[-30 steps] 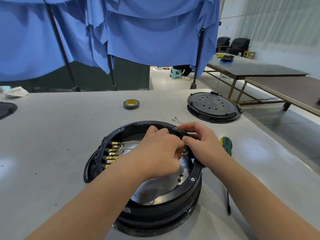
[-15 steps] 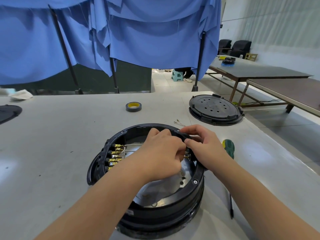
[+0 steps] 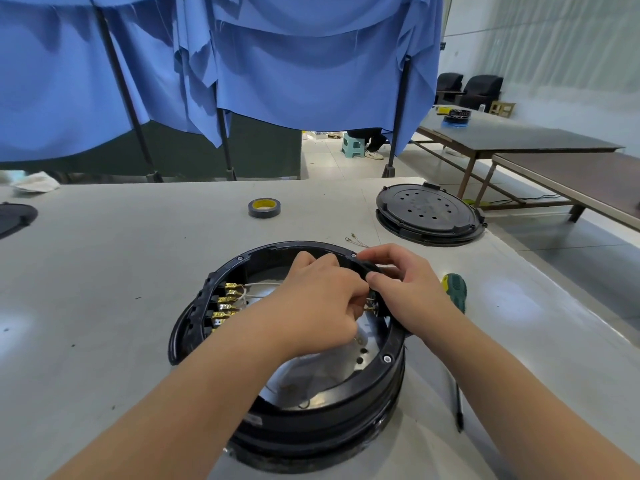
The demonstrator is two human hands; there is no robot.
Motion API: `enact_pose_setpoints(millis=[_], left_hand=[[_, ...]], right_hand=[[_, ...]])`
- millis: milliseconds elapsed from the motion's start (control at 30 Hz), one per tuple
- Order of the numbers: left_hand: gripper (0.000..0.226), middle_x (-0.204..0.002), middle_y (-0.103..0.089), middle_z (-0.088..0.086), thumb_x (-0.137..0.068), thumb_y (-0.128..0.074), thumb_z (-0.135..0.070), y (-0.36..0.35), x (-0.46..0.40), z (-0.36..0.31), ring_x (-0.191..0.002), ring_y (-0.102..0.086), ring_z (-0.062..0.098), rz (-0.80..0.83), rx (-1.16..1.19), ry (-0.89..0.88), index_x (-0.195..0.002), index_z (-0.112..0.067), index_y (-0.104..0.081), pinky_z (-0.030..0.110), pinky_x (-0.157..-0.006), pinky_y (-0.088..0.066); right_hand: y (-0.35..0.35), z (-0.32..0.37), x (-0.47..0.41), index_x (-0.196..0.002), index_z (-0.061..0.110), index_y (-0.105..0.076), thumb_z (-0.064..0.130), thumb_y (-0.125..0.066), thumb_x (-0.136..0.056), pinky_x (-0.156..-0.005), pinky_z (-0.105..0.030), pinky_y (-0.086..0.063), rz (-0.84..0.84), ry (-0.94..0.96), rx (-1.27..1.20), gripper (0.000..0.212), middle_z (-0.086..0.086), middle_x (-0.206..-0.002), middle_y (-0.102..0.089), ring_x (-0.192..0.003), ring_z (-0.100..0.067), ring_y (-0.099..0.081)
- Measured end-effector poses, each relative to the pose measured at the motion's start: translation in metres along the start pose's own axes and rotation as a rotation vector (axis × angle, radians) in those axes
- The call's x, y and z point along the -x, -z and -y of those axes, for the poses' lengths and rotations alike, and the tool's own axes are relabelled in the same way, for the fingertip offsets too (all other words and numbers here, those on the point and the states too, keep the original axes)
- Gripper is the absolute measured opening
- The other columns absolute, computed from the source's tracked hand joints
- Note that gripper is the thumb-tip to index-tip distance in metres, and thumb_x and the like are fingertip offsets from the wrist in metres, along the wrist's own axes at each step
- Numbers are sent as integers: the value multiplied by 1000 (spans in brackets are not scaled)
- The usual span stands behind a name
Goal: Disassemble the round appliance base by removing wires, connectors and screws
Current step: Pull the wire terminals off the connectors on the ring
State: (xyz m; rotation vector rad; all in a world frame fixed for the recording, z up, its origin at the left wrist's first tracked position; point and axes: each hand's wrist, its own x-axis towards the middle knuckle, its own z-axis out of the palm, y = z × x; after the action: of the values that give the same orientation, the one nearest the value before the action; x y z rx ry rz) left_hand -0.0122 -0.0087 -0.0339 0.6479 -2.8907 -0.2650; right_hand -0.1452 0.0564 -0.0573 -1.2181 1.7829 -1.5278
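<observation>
The round black appliance base [image 3: 346, 403] lies open side up on the grey table [image 3: 104, 271]. Several brass connectors [image 3: 227, 303] with white wires sit inside its left wall. My left hand [image 3: 318, 303] reaches into the base, fingers pinched at small metal terminals [image 3: 371, 304] on the right inner wall. My right hand [image 3: 408, 289] grips the base's right rim just beside them, thumb and fingers wrapped over the black edge. What my left fingers hold is hidden.
A removed black round cover [image 3: 427, 211] lies at the back right. A green-handled screwdriver [image 3: 455, 306] lies right of the base. Loose thin wires [image 3: 356, 241] lie behind the base, with a tape roll [image 3: 264, 207] farther back. The table edge runs along the right.
Both hands stay at the same spot on the right inner wall, with only slight finger shifts. The view has tilted a little.
</observation>
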Motion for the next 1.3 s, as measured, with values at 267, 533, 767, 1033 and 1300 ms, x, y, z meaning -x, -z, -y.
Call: enact_pose_setpoints(millis=[267, 533, 767, 1033, 1300], left_hand=[[23, -78, -52, -8, -85, -48, -14, 2, 0, 0, -91, -39, 12, 11, -13, -2, -67, -26, -44, 35, -90, -27], [28, -77, -50, -9, -86, -49, -14, 6, 1, -4, -92, -38, 11, 35, -45, 10, -64, -28, -39, 36, -93, -27], [27, -75, -46, -10, -86, -49, -14, 7, 3, -6, -90, -35, 8, 46, -41, 27, -64, -28, -40, 35, -92, -27], [25, -80, -70, -7, -96, -52, -38, 12, 3, 0, -71, -57, 2, 158, 229, 179, -92, -22, -70, 26, -80, -37], [22, -64, -72, -11, -97, -54, -24, 21, 1, -3, -41, -51, 2, 227, 519, 387, -86, -15, -71, 9, -42, -37]], right_hand=[[0, -1, 0, -94, 20, -66, -7, -51, -85, -63, -14, -52, 1, 13, 7, 32, 4, -93, -69, -87, -12, -65], [0, -2, 0, -97, 19, -66, -5, -51, -85, -70, -20, -54, -4, 12, 25, 31, 4, -97, -69, -93, -13, -65], [0, -2, 0, -94, 21, -65, -6, -51, -86, -68, -17, -53, -6, 20, 22, 32, 6, -95, -68, -92, -13, -65], [-1, -3, 0, -91, 24, -66, -4, -51, -86, -73, -31, -56, -16, 0, 34, 32, 3, -96, -69, -92, -17, -65], [0, -1, 0, -92, 26, -65, -2, -51, -87, -68, -25, -54, -1, -14, 52, 32, 0, -101, -68, -90, -17, -64]])
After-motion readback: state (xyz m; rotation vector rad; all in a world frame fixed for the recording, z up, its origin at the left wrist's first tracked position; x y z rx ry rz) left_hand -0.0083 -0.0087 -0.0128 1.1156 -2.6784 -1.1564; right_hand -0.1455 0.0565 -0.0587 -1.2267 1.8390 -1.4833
